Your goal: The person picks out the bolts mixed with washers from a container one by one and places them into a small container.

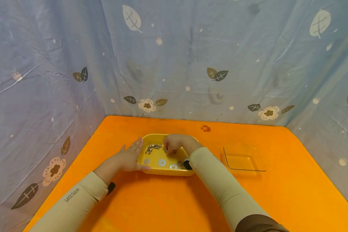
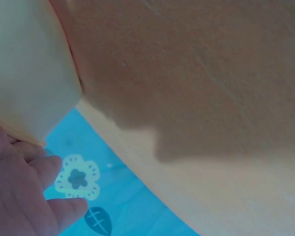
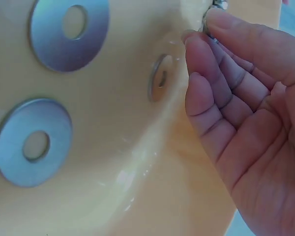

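A yellow plastic tray (image 1: 166, 172) holds a little pile of metal bolts (image 1: 150, 149) at its back left and several flat washers (image 1: 162, 162) nearer the front. My left hand (image 1: 129, 159) holds the tray's left end, thumb at the front rim and fingers toward the back corner. In the left wrist view its fingertips (image 2: 51, 167) lie by the tray's pale outer wall. Reaching inside the tray, my right hand (image 1: 174, 144) pinches a small metal piece (image 3: 206, 25) between thumb and forefinger. Fingertips hide most of the piece, so its kind is unclear.
A clear rectangular dish (image 1: 243, 169) stands on the orange tabletop (image 1: 162, 206), right of the tray. Dark items (image 1: 187, 165) show by the right wrist, over the tray's right end. A patterned curtain (image 1: 177, 64) encloses the table's back and sides.
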Motion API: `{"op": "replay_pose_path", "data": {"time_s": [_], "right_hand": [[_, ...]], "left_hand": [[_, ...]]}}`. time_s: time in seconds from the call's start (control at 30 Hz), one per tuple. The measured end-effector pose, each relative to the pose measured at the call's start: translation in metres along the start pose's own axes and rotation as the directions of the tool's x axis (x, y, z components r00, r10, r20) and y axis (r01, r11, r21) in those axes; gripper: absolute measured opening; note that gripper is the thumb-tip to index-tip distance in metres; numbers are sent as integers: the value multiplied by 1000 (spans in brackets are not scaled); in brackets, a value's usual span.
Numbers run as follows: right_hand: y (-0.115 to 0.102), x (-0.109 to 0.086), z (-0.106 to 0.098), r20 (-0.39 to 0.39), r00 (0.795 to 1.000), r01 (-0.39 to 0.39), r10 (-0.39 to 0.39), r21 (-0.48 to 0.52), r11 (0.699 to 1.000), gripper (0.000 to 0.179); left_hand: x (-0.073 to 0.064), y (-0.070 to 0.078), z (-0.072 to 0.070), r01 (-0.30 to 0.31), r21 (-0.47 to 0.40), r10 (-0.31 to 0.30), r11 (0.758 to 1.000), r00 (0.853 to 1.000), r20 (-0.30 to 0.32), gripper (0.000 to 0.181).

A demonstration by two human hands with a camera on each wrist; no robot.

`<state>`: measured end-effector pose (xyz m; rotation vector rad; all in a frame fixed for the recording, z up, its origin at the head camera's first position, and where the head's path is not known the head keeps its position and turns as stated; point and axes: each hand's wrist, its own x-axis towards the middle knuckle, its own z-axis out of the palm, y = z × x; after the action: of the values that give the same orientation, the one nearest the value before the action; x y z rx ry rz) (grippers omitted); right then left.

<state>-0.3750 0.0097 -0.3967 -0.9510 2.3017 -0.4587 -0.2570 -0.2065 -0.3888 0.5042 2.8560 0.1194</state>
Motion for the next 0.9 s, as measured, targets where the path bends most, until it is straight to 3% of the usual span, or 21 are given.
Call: {"op": "replay_pose_path", "data": {"time_s": [0.2, 0.53, 0.9], "right_hand": [[-2, -10, -9, 7, 999, 33, -34, 125, 992, 10], [2, -35, -28, -106, 987, 133, -117, 161, 978, 10], [5, -63, -41, -200, 974, 149, -108, 203, 968, 7]], "left_hand": [[-1, 1, -1, 1, -10, -1, 1000, 1000, 7, 125], [0, 0, 4, 3, -5, -3, 1000, 1000, 16, 126], [-1, 2, -1, -12, -18, 12, 1000, 1000, 9, 124]]}}
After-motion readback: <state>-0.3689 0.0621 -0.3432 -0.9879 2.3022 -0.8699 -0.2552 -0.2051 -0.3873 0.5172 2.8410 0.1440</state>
